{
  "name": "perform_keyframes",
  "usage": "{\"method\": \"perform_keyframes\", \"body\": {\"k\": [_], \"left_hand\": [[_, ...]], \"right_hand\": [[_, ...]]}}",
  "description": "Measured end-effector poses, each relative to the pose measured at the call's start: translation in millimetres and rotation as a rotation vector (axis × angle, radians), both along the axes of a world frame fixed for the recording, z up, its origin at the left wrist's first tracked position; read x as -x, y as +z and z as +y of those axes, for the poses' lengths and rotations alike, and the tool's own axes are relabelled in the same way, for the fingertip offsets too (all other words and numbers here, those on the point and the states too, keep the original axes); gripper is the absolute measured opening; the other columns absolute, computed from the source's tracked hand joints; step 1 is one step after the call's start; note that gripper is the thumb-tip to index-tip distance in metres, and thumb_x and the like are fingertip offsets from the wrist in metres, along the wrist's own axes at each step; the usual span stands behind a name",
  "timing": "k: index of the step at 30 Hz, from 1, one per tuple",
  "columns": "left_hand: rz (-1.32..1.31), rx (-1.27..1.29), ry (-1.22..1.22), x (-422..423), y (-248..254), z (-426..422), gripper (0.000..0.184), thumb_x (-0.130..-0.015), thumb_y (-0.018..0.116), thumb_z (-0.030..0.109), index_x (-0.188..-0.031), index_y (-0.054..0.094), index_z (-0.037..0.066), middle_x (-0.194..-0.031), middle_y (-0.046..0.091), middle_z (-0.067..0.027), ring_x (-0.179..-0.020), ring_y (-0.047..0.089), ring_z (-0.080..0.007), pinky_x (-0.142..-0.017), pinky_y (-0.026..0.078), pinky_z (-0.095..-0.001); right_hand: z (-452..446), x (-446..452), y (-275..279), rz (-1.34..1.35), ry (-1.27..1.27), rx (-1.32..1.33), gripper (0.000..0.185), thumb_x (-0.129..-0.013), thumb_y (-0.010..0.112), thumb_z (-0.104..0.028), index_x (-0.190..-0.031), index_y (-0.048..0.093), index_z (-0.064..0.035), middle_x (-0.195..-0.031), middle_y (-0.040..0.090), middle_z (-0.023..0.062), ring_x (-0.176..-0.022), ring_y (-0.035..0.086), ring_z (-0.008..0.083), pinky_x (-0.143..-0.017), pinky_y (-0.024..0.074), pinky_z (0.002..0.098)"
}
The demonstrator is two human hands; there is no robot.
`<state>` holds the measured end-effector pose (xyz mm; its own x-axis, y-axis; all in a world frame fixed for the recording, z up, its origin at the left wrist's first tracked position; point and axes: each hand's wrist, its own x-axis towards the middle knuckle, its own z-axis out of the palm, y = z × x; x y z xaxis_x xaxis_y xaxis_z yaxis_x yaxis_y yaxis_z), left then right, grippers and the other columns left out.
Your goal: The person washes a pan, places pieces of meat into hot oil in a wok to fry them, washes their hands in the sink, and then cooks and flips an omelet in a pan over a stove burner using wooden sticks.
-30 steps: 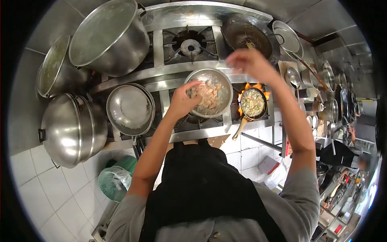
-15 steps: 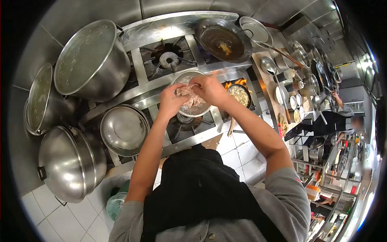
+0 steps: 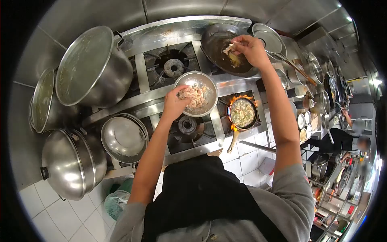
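Note:
My left hand (image 3: 176, 103) reaches into a steel bowl (image 3: 209, 108), its fingers closed on some of the pale, floured-looking pieces (image 3: 197, 94) inside. Over a dark wok (image 3: 215, 54) with oil at the back right, my right hand (image 3: 250, 49) pinches a pale piece (image 3: 229, 49). Below that hand, something golden (image 3: 234, 61) lies in the oil. A small pan (image 3: 242, 113) of chopped food sits over orange flames at the front right.
Large pots (image 3: 94, 66) and a domed lidded pot (image 3: 64, 163) stand at the left. Stacked pans (image 3: 124, 138) rest at the front left. A strainer with a wooden handle (image 3: 296, 67) lies right of the wok. Another person (image 3: 336, 136) is at the far right.
My right hand has left the bowl and moved up and right over the wok, holding a piece. My left hand remains at the bowl. The camera view has shifted.

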<state>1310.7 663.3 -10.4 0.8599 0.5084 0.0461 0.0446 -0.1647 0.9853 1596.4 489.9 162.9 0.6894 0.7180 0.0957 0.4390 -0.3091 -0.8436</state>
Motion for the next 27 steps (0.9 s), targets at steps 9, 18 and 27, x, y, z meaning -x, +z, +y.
{"method": "perform_keyframes", "body": {"k": [9,18,27], "left_hand": [[0.077,-0.004,0.005,-12,10,-6,0.049,-0.075,0.074,0.015,-0.121,0.067,0.002,-0.112,0.071,-0.0166,-0.107,0.067,-0.0249,-0.095,0.050,-0.0344],[0.096,-0.080,-0.011,-16,24,6,0.053,-0.074,0.074,0.014,-0.124,0.065,-0.002,-0.114,0.070,-0.0198,-0.109,0.067,-0.0271,-0.098,0.049,-0.0359],[0.047,-0.140,-0.074,-33,33,23,0.060,-0.069,0.080,0.013,-0.125,0.064,-0.003,-0.118,0.070,-0.0172,-0.108,0.068,-0.0239,-0.096,0.050,-0.0337]], "right_hand": [[37,-116,-131,-0.576,-0.200,0.663,0.032,-0.083,0.075,-0.026,-0.107,0.068,-0.0051,-0.097,0.072,0.0215,-0.097,0.069,0.0422,-0.084,0.0551,0.0506],[52,-12,-63,-0.138,0.370,0.179,0.028,-0.087,0.072,-0.023,-0.109,0.070,-0.0056,-0.101,0.072,0.0178,-0.091,0.070,0.0393,-0.084,0.0560,0.0465],[69,100,-79,-0.547,0.576,0.164,0.027,-0.077,0.076,-0.011,-0.102,0.070,-0.0062,-0.086,0.069,0.0163,-0.077,0.068,0.0353,-0.070,0.0538,0.0430]]}}
